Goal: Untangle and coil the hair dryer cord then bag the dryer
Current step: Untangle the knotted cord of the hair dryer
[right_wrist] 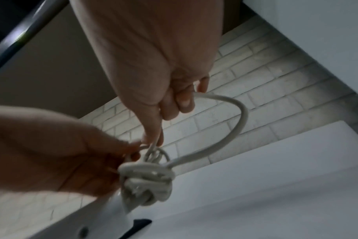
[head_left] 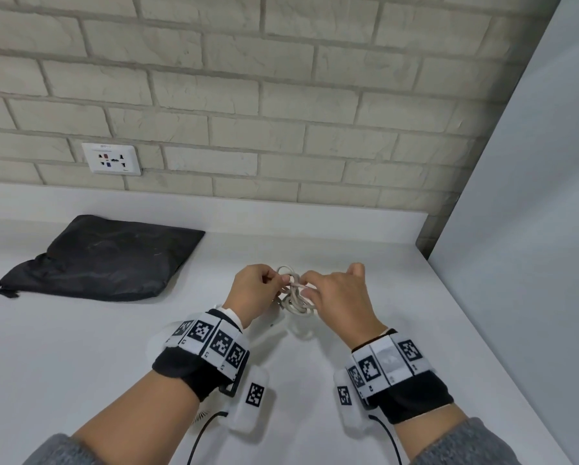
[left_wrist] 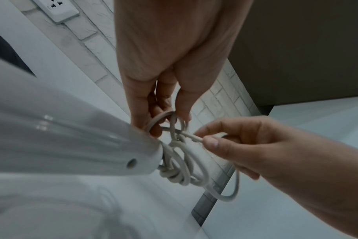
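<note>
A white knotted cord [head_left: 295,298] hangs in a tangle between my two hands above the white counter [head_left: 80,347]. My left hand [head_left: 259,285] pinches a loop [left_wrist: 159,118] at the top of the tangle. My right hand [head_left: 328,293] pinches a strand [left_wrist: 195,138] leaving the knot, and a further loop [right_wrist: 235,122] runs out from its curled fingers. The white hair dryer handle [left_wrist: 76,145] lies under my left wrist, its end meeting the cord bundle [right_wrist: 147,179]. In the head view the dryer [head_left: 274,322] is mostly hidden by my left arm. The black bag [head_left: 103,260] lies flat at the left.
A brick wall [head_left: 281,95] with a white socket plate [head_left: 112,159] backs the counter. A pale panel [head_left: 533,229] closes off the right side. Black wrist-camera cables [head_left: 201,434] trail toward me.
</note>
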Motion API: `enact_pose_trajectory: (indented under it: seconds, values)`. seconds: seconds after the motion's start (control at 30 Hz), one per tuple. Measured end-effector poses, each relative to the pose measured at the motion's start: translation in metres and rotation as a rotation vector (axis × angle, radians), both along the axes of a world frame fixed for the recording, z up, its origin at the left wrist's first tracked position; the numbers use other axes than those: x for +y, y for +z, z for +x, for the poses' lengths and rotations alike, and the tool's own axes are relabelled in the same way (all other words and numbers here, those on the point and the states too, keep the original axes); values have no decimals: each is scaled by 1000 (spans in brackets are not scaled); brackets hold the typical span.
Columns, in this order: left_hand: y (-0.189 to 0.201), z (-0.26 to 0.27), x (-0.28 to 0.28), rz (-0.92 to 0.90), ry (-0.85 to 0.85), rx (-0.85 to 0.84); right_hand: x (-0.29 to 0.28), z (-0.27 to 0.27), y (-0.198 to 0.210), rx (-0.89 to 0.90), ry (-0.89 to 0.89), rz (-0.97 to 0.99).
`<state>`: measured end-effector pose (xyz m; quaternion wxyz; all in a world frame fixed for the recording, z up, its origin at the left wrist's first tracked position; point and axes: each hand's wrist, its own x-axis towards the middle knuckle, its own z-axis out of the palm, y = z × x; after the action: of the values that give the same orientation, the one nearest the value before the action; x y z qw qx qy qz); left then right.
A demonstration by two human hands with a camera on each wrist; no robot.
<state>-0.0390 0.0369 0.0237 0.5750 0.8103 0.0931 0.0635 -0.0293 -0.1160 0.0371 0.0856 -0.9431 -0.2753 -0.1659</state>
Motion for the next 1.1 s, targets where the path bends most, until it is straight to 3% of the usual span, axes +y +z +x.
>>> enact_pose_trajectory:
  seconds: [0.13,0.27,0.33,0.4,0.57,0.63,0.73,0.87,1.0,1.1]
  values:
    - [2,4,6,41,43,-9,-33,15,-5,5,-194,274]
    - [-1,6,4,164,47,-64,-49,24,-17,97,-363,375]
    - [-2,8,6,153,70,-81,-53,27,-22,126,-420,558]
    - [1,7,6,121,82,-42,-53,29,-26,151,-438,725]
    - [5,6,8,143,160,37,-44,24,-24,108,-299,863]
    - [5,6,12,141,128,-9,-47,24,-23,181,-214,800]
    - [6,6,15,236,101,-58,-46,20,-18,292,-178,557]
    - [3,3,1,297,24,-52,-17,2,-3,175,16,261]
    - [0,2,-8,391,-1,-91,9,-4,-9,379,65,394]
    - [1,-1,-7,405,-34,-116,12,-1,-16,393,52,517]
